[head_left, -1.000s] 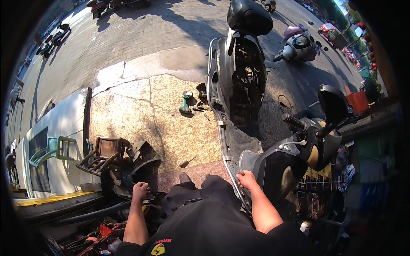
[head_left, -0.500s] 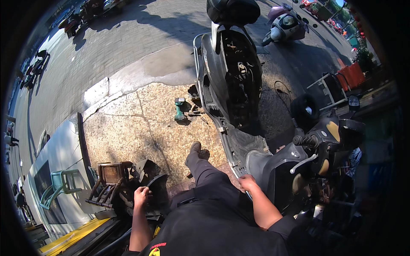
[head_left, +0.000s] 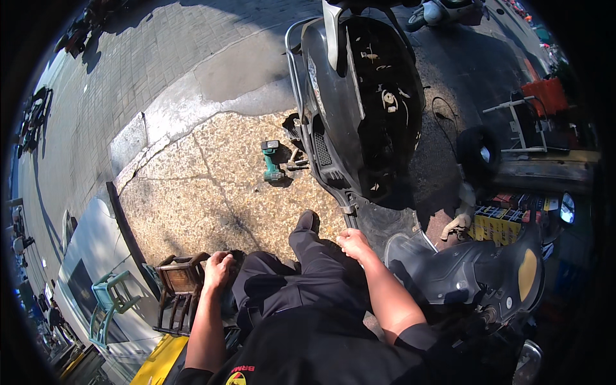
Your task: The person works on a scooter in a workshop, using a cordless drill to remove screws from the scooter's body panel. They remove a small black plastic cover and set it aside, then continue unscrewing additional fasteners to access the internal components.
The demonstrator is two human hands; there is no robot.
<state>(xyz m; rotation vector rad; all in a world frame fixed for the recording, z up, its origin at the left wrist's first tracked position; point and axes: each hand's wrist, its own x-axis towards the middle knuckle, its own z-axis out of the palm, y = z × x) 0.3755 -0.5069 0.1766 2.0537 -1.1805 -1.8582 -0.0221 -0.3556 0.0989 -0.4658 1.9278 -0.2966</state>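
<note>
- Head view: the left hand (head_left: 218,269) is just beside the wooden stool (head_left: 182,277), near that stool's right edge. Its fingers bend inward; I cannot tell whether they grip anything.
- Head view: the right hand (head_left: 354,244) is at the scooter (head_left: 350,122), by the left edge of its footboard (head_left: 382,221). Its fingers are curled; whether they close on the edge or only lie near it, I cannot tell.
- Head view: the scooter stands along the right edge of the speckled floor (head_left: 186,154). Its seat area is uncovered, showing a dark hollow with loose wires and a pale part inside. A metal rail (head_left: 289,54) runs along its left side.
- Head view: a green drill (head_left: 272,162) lies on the floor near that right edge, left of the scooter. Small tools (head_left: 296,164) lie just beside it, close to the scooter's body.
- Head view: at the floor's lower edge is the person's dark shoe (head_left: 307,221), with dark trousers (head_left: 321,273) below it.
- Head view: past the floor's lower left corner are a pale green chair (head_left: 110,292) and a white panel (head_left: 86,234), with a yellow strip (head_left: 159,360) below them.
- Head view: beyond the scooter's right side are a black tyre (head_left: 473,167), a black cable (head_left: 441,106), a red-orange box (head_left: 545,94) and yellow boxes (head_left: 493,229). A second scooter (head_left: 443,13) stands farther off at the top.
</note>
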